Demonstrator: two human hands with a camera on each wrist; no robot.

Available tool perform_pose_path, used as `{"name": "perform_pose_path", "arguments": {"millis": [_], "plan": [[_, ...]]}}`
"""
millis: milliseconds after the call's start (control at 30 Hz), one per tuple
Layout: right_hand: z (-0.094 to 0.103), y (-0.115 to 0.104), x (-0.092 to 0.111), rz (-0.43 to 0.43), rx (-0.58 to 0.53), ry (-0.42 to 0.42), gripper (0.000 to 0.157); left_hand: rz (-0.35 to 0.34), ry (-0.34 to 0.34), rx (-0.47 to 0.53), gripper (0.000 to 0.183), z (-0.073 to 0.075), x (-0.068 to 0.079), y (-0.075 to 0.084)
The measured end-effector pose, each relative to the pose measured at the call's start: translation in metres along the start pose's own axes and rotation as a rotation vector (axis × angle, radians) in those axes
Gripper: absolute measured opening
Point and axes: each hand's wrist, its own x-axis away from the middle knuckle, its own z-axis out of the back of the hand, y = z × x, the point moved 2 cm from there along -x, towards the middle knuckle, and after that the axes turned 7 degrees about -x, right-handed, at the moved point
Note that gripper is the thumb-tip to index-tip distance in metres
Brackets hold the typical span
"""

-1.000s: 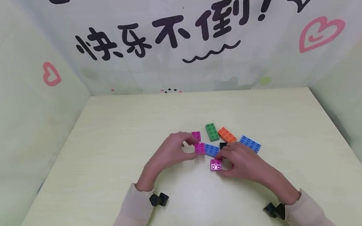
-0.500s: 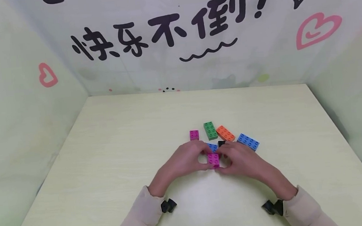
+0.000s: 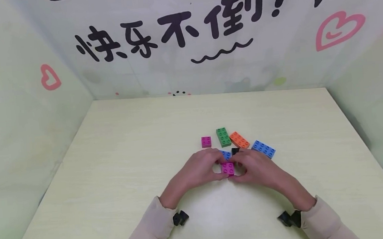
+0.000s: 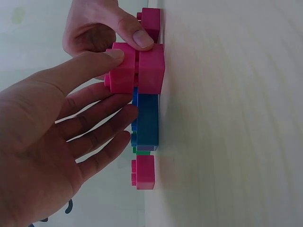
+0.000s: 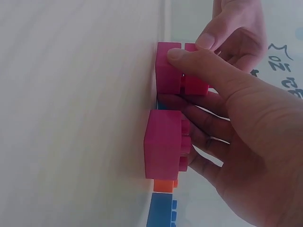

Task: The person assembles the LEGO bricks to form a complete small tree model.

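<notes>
My left hand (image 3: 199,168) pinches a small pink toy building brick (image 4: 122,71) between thumb and fingers. It sits directly above a second pink brick (image 4: 152,71), with studs showing in a narrow gap between the two. My right hand (image 3: 259,168) holds that lower brick on the table, thumb (image 5: 176,54) on its near side. Both hands meet in the head view, where the pink stack (image 3: 227,168) shows between the fingertips. A further pink brick (image 5: 163,144) stands beside my right fingers, hidden under the hand in the head view.
Behind the hands lie a pink brick (image 3: 206,142), a green brick (image 3: 223,136), an orange brick (image 3: 239,140) and a blue brick (image 3: 264,149). Another blue brick (image 3: 226,154) and a black piece (image 3: 235,151) are partly covered by the fingers. Printed cloth walls (image 3: 187,70) border the table.
My left hand has moved right and toward me, bringing a pink brick from beside the blue one onto the pink brick at my right hand. The right hand has barely moved.
</notes>
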Motion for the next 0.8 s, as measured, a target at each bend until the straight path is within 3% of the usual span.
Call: {"name": "perform_pose_path", "arguments": {"millis": [333,800], "plan": [[0.013,0.000,0.004,-0.040,-0.158,-0.017,0.032,0.014,0.006,0.006,0.030,-0.001,0.000,0.001],[0.010,0.004,0.003,-0.013,-0.153,0.009,0.029,0.046,-0.018,0.073,0.032,-0.004,-0.001,-0.004]]}}
